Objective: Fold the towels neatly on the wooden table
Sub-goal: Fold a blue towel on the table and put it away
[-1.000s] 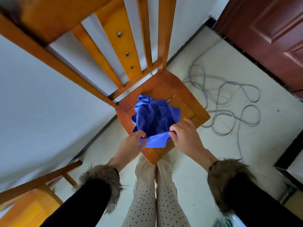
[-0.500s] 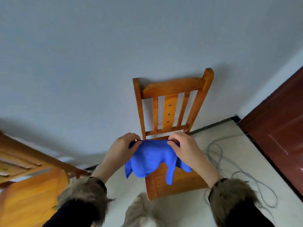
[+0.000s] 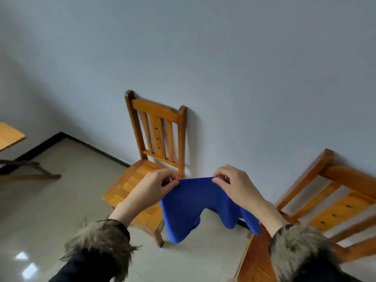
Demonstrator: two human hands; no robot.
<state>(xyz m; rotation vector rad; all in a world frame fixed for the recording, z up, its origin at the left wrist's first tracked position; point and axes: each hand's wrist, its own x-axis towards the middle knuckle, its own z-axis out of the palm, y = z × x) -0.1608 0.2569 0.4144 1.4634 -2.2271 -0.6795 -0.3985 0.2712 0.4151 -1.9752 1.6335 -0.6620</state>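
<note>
A blue towel (image 3: 191, 206) hangs in the air in front of me, stretched along its top edge and drooping in loose folds below. My left hand (image 3: 154, 186) pinches the towel's upper left corner. My right hand (image 3: 234, 184) pinches the upper right corner. A corner of a wooden table top (image 3: 10, 135) shows at the far left edge.
A wooden chair (image 3: 156, 139) stands against the pale wall straight ahead, its seat bare. Another wooden chair (image 3: 329, 202) is close at the right, partly behind my right sleeve. Dark wooden legs (image 3: 30, 169) reach across the tiled floor at the left.
The towel came up off the chair seat and now hangs spread between both hands. My view has swung left, so a second chair appears at the right and the door is gone.
</note>
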